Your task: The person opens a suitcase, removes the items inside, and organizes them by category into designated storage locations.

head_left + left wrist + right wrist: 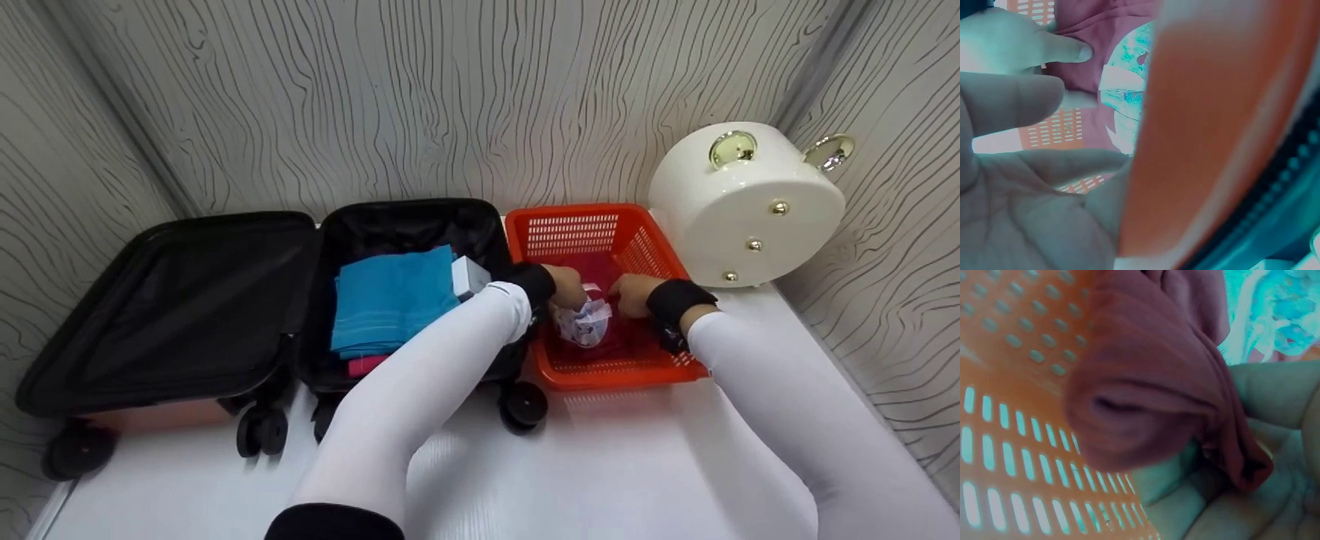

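Observation:
A dark red cloth (619,337) lies in the orange-red basket (592,381), with a crumpled white, blue-printed item like a diaper (585,328) on it. My left hand (568,286) is over the basket beside the printed item. In the left wrist view its fingers (1013,104) extend toward that item, with no clear grip on anything. My right hand (636,294) is inside the basket's right part. The right wrist view shows a bunched fold of the dark red cloth (1151,388) held between its fingers (1275,394).
Left of the basket lies an open black-lined suitcase (172,292) on wheels. Folded blue towels (394,296), a white box (470,276) and a pink-red item (366,364) are in its right half. A white case with gold studs (742,217) stands right of the basket.

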A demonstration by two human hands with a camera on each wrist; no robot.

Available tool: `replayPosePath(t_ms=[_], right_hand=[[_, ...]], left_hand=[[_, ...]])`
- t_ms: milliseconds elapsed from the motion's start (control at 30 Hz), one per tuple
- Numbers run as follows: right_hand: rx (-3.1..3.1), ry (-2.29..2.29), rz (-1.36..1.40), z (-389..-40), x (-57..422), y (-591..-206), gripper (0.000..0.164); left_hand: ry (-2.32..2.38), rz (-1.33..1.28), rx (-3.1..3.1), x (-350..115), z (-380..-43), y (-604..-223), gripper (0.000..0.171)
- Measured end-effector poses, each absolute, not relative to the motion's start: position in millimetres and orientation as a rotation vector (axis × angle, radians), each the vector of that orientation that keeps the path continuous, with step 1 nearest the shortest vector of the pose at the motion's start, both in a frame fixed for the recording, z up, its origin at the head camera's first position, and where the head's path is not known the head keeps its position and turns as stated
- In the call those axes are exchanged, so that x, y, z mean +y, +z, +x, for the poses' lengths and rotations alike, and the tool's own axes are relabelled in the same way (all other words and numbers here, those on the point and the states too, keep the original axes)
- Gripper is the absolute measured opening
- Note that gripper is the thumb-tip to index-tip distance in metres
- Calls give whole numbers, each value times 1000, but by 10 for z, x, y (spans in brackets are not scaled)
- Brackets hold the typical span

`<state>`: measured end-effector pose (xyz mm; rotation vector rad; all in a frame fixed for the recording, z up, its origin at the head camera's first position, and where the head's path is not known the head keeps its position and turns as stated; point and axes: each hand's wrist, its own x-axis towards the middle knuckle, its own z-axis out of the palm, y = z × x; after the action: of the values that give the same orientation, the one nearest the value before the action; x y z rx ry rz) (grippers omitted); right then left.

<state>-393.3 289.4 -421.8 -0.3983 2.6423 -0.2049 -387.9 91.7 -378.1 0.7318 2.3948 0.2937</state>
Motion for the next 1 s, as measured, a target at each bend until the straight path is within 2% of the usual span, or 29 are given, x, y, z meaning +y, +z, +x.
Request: replayPosePath(t_ms=[67,167,333,433,500,533,600,900,1000], right_hand=[[2624,-124,-455,-3906,2867,-4201,29],[2566,-70,-411,-3917,2868,-4207,17],[2520,6,-308,-4220,3070,-4536,6],[2559,75,-317,-4214,3040,-4512,9],[2606,58,-310,-4082,2920,-4317,10],[2639,51,-311,-4009,2843,-4217,13],[2716,-11,-338,-3934,2741,-4071,18],[2896,-657,-304,-4038,2319,-3690,34],[2878,-878,-293,-3999,2121,-3526,37]], left_hand=[[268,732,2377,928,-3856,-3758,40],[183,766,2350,953,-3812,-3721,42],[296,751,2320,935,-3770,-3649,48],[553,671,2302,843,-3787,-3568,40],[690,649,2317,752,-3827,-3496,25],[738,647,2343,694,-3851,-3468,24],[817,624,2414,565,-3898,-3413,33],[1055,377,2640,-212,-4010,-3333,36],[1028,324,2673,-469,-4027,-3358,49]])
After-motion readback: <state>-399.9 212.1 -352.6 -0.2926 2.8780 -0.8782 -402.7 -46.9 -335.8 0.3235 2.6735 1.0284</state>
